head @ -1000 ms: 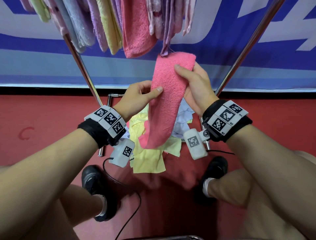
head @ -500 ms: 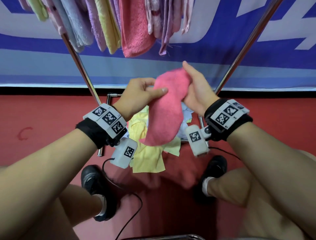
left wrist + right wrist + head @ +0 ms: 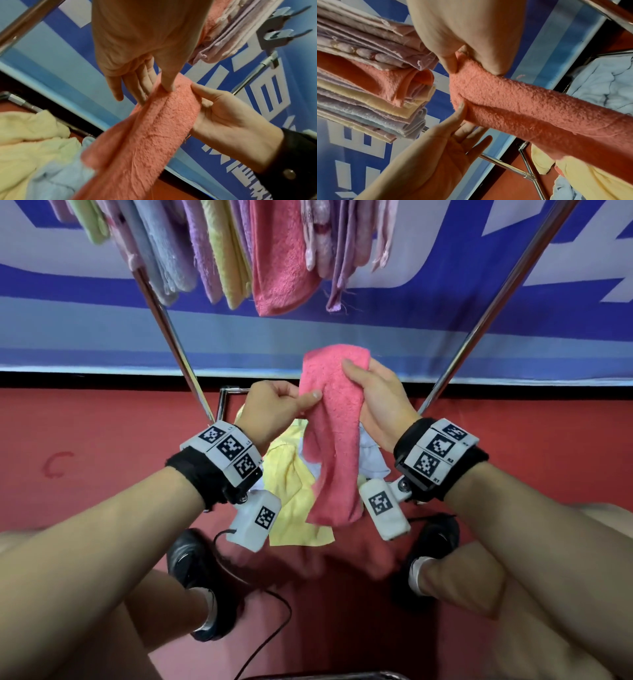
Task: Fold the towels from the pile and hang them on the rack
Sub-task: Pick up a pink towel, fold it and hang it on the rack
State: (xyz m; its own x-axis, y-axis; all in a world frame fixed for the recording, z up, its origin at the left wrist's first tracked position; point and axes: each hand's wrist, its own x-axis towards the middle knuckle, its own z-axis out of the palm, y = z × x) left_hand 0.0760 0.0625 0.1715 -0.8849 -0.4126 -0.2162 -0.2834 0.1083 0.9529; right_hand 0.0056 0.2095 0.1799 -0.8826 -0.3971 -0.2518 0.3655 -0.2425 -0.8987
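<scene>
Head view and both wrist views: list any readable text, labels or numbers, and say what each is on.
"R1", "R2": small print on the right wristband.
Left wristband: similar print, too small to read.
Banner: large white characters, cropped, unreadable.
Floor: faint "C"-like mark.
The square codes on the wristbands are patterns, not text.

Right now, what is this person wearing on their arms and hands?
Both forearms are bare, no sleeves or gloves. Each wrist carries a black band topped with white square-code tags, and a white camera pod bearing another code hangs beneath. The left hand and right hand are bare.
</scene>
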